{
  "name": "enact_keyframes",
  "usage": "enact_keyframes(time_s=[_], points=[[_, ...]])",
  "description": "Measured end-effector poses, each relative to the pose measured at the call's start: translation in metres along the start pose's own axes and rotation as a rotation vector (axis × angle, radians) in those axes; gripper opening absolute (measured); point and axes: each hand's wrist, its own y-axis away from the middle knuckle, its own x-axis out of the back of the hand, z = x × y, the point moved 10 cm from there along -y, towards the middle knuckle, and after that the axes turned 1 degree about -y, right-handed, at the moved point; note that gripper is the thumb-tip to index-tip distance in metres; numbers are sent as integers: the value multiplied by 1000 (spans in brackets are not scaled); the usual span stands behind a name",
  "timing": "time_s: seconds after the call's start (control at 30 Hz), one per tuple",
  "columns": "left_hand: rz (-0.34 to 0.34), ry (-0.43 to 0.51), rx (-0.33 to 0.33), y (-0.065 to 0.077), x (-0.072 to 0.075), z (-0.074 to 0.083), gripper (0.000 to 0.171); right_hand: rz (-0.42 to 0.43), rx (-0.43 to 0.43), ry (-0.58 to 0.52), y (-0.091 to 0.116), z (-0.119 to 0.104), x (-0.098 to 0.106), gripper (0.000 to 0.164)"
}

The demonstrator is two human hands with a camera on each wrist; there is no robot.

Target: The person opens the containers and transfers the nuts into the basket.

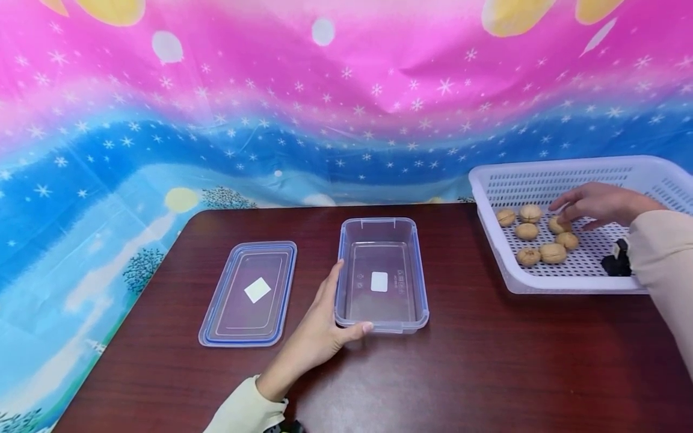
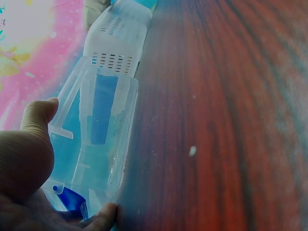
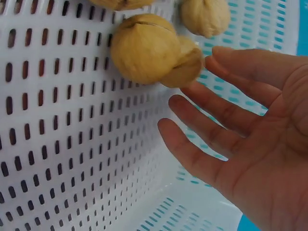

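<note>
My left hand (image 1: 316, 334) holds a clear rectangular plastic food container (image 1: 379, 310) by its near left corner, thumb over the front rim and fingers along the left wall. A white square label (image 1: 379, 281) shows inside the container. On the right, my right hand (image 1: 603, 204) reaches into a white perforated basket (image 1: 574, 284), where several walnuts (image 1: 553, 253) lie. In the right wrist view its spread fingers (image 3: 192, 156) are close beside a walnut (image 3: 186, 65); whether they touch it I cannot tell. Another walnut (image 3: 144, 50) sits right against that one.
A clear lid (image 1: 243, 316) with a blue seal and a white label lies left of the container on the dark wooden table (image 1: 471, 367). A small black object (image 1: 614, 264) is at the basket's near right. Behind the table hangs a colourful snowflake cloth (image 1: 346, 120).
</note>
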Motion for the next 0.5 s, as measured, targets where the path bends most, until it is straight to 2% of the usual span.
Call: enact_keyframes(time_s=[0.2,0.5], points=[[0,7,-2,0,-1,0,119,104,59,82,18,-12,16,49],[3,-3,-3,1,0,1,119,164,88,196,44,-59,22,54]])
